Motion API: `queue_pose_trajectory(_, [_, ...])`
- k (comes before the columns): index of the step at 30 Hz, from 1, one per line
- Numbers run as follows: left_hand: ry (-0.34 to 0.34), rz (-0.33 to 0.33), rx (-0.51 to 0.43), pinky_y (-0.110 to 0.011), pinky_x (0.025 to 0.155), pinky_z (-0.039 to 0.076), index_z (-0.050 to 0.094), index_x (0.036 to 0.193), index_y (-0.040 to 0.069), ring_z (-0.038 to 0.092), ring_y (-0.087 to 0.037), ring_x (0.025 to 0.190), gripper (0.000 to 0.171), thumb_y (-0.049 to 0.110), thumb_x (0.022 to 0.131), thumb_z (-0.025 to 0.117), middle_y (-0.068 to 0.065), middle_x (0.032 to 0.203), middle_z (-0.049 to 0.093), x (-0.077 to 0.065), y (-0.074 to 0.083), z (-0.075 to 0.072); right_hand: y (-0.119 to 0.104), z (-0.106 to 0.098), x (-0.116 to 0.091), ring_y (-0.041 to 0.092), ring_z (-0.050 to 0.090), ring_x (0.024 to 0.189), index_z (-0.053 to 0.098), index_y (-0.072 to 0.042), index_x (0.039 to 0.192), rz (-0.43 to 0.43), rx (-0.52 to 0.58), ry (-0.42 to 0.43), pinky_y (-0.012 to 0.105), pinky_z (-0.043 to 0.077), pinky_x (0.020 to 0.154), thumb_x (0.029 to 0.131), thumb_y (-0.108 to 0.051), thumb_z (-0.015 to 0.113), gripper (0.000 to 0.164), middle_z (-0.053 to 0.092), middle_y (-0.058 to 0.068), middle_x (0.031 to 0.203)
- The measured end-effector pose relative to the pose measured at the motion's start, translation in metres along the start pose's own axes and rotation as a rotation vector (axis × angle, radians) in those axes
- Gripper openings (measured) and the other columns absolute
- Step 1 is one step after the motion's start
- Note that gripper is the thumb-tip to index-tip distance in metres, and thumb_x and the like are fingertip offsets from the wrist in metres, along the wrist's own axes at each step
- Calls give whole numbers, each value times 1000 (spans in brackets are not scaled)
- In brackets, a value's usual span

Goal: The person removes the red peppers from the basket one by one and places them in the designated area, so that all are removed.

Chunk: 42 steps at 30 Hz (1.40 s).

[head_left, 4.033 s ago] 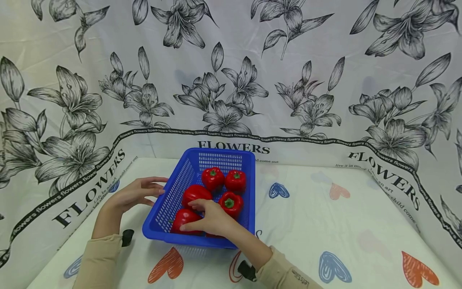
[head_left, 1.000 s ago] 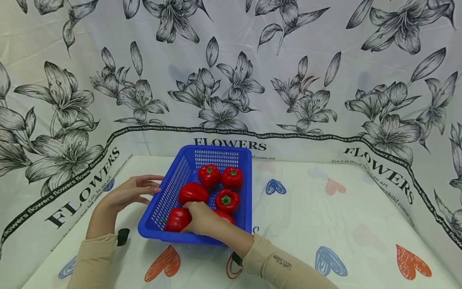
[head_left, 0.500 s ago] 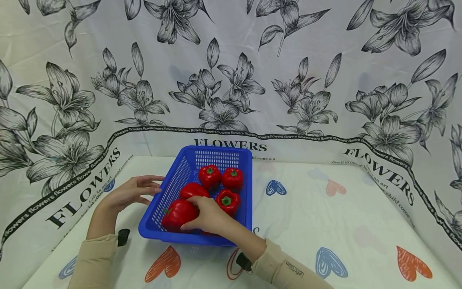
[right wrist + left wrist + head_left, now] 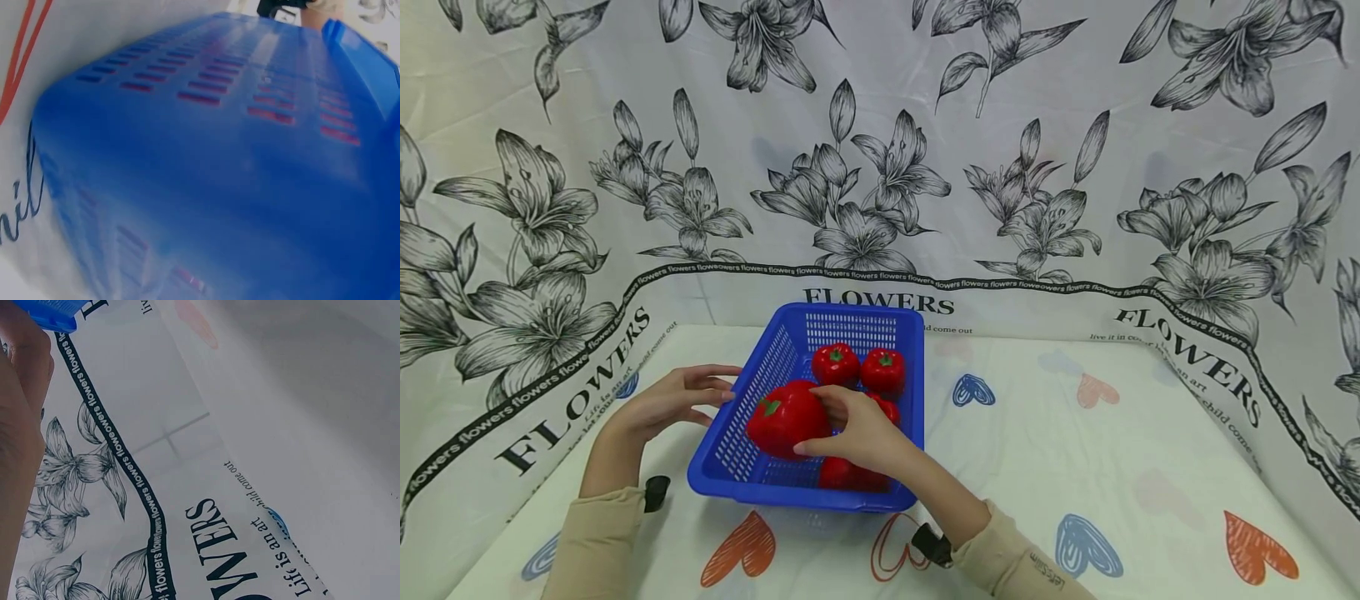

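In the head view a blue plastic basket (image 4: 808,498) stands on the table with several red bell peppers in it. My right hand (image 4: 865,429) reaches over the basket and holds one bell pepper (image 4: 786,421) between thumb and fingers, its green stem facing left. It looks raised above the basket floor and hides what lies behind it. My left hand (image 4: 670,400) is at the basket's left rim, fingers extended and touching it or very close. The left wrist view catches only part of that hand (image 4: 25,381) beside a basket corner (image 4: 56,315).
Two bell peppers, one at the back (image 4: 835,364) and its neighbour (image 4: 883,371), sit upright. Another pepper (image 4: 852,475) lies at the front. A white heart-print cloth (image 4: 1030,467) covers the table, and a flower-print curtain (image 4: 1030,200) hangs behind. The basket's outer wall (image 4: 187,144) fills the right wrist view.
From the front left of the basket, my right hand has picked up the bell pepper and shifted it up and slightly right. My left hand stays at the rim.
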<state>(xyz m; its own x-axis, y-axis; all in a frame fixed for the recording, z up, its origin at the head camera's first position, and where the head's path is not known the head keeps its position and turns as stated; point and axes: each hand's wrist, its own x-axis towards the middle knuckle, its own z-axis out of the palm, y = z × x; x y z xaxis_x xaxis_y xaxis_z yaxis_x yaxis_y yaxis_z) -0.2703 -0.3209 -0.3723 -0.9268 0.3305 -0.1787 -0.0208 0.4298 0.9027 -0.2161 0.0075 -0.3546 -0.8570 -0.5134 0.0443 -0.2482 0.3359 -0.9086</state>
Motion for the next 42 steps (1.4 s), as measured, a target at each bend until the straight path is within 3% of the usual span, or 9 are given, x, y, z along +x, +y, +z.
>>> queue_pose_trajectory(12, [-9,9,-13,-40,83,57,37,147,1,68,-15,99,60,21,95,60,-1,115,66,1,0,0,8,-28,-4,30,57,128,46,-12,144,14,98,73,45,50,100,82,-27,79,72,57,10,140])
queue_pose_trajectory(42, [1,6,-3,-40,82,57,38,147,3,68,-16,99,61,23,95,61,-6,118,65,1,-3,-1,32,-90,-16,27,53,133,47,-15,143,72,217,322,40,48,102,84,-24,77,66,56,8,142])
